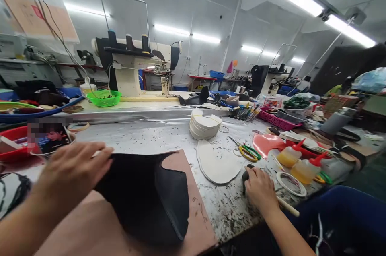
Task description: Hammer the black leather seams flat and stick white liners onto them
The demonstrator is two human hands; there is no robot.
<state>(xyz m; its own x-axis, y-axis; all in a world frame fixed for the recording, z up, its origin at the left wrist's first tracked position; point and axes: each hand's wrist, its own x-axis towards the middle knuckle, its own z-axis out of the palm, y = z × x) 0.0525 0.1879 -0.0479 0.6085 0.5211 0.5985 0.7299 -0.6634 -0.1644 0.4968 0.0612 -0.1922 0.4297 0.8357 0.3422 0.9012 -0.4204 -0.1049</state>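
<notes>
My left hand (72,173) lies flat with fingers stretched out on the upper edge of a black leather piece (144,195). The black piece rests on a brown cutting mat (196,207) at the near table edge. My right hand (259,189) is closed round a tool with a dark head (245,175) and a pale wooden handle (288,207), resting on the table. A flat white cut piece (217,163) lies between my hands, a stack of white cut pieces (205,125) farther back, and green-handled scissors (249,151) beside them.
Two yellow glue bottles with red caps (298,163) and a tape ring (291,183) sit to the right. A sewing machine (135,62) and green bowl (104,98) stand behind. Red trays (13,133) are at left, a pink basket (276,121) at right.
</notes>
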